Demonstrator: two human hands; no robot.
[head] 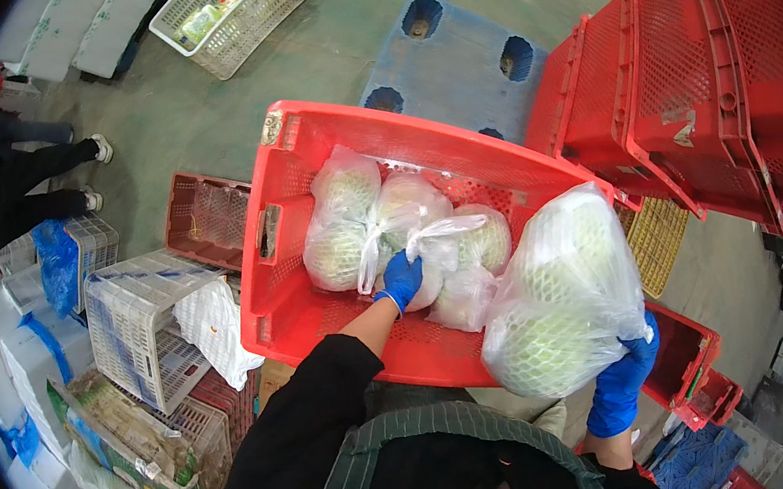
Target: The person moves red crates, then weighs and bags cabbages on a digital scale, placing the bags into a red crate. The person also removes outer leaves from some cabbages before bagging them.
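In front of me is a red plastic crate point(392, 363) with perforated walls. Inside it lie knotted clear plastic bags point(347, 243) of round, pale green produce in white foam nets. My left hand point(400, 282), in a blue glove, reaches into the crate and grips a bag close to its tied neck. A larger clear bag point(561, 296) with similar netted produce hangs at the crate's right end, partly over the rim. My right hand point(624, 377), also gloved in blue, grasps this bag by its gathered end; some of the fingers are hidden.
Stacked red crates point(698, 93) rise at the right beside a blue plastic pallet point(457, 65). A white basket point(237, 27) stands on the floor ahead. To the left are a white crate point(143, 329), a brown crate point(206, 217) and a person point(27, 181) in dark clothes.
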